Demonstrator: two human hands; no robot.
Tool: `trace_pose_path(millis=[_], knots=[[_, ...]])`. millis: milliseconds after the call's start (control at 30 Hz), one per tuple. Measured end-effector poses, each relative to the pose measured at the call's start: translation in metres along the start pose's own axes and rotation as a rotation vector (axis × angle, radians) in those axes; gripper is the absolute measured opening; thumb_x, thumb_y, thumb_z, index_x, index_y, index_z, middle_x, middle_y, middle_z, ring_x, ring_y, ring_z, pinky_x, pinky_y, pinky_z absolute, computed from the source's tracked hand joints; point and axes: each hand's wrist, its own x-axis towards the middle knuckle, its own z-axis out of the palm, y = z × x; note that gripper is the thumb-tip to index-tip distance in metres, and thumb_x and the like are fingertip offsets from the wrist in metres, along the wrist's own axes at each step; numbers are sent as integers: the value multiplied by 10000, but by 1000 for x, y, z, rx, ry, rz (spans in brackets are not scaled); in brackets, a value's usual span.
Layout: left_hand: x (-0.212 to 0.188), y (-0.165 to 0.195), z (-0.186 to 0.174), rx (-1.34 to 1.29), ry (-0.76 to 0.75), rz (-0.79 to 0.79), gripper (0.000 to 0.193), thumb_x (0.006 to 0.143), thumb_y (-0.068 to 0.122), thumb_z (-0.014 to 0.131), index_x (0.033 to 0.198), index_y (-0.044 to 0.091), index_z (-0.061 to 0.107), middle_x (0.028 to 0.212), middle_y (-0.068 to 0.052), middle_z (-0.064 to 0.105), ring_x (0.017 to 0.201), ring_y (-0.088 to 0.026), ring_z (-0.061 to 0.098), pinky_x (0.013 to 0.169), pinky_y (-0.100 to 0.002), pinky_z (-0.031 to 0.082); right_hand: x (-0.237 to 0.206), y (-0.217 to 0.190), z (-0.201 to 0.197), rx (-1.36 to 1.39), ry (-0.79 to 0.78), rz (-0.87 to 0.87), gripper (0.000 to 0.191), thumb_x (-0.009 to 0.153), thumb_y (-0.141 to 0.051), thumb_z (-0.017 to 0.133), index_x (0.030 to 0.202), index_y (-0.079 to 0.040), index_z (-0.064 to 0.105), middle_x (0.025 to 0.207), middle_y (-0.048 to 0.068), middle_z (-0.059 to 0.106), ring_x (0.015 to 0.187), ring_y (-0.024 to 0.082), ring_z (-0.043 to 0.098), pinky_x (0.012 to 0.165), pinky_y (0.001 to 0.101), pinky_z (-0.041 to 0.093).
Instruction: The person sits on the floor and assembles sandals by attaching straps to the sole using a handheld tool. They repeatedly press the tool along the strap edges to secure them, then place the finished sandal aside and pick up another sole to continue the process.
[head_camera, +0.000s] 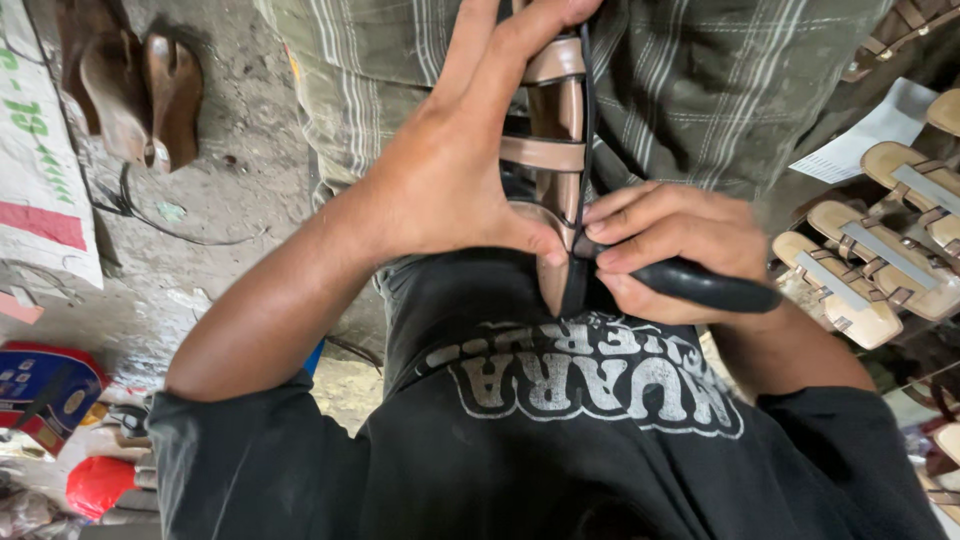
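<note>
Strappy brown sandal (555, 150) held upright against the person's lap, centre of frame, sole edge toward the camera — its tan straps run crosswise btwn the two hands. Left hand (450, 170) wraps the sandal from the left, fingers stretched up along the upper, thumb pressed at the lower end of the sole. Right hand (665, 245) is clenched round a black-handled tool (700, 285), its handle sticking out to the right; the working tip sits at the sandal's sole edge, just beside the left thumb, but the tip itself is hidden btwn fingers and sole. Person wears a black printed T-shirt (560, 450) and striped greenish trousers (700, 90). At right, a row of finished tan sandals (880, 250) w/ pale insoles lies packed side by side, a white sheet of paper (870, 130) near them. Upper left — two dark brown shoe forms (130, 80) on the grey concrete floor (230, 170), a loose dark cord close by.
</note>
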Motion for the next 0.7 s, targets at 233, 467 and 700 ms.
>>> trace_pose_path(millis=[233, 467, 700], knots=[[0, 12, -24, 88, -74, 39, 1138, 786, 398, 1073, 1578, 212, 277, 1614, -114, 210, 1560, -364, 266, 1282, -449, 369, -1, -2, 3, 110, 11, 95, 139, 839, -62, 800, 895, -26, 678, 1015, 148, 712, 997, 276, 760, 932, 382, 646], [-1, 10, -7, 74, -33, 0, 1091, 797, 461, 1035, 1589, 261, 312, 1625, -101, 194, 1582, -317, 253, 1268, -414, 355, 12, -10, -9, 103, -109, 158, 122, 843, -54, 793, 916, -14, 704, 981, 140, 720, 1017, 283, 765, 891, 359, 635], [12, 30, -28, 101, -98, -15, 935, 811, 325, 1024, 1530, 213, 436, 1600, -49, 361, 1564, -312, 284, 1288, -438, 373, 22, -13, -16, 85, -62, 79, 122, 849, -64, 795, 894, -18, 692, 990, 158, 719, 983, 262, 771, 870, 338, 648]])
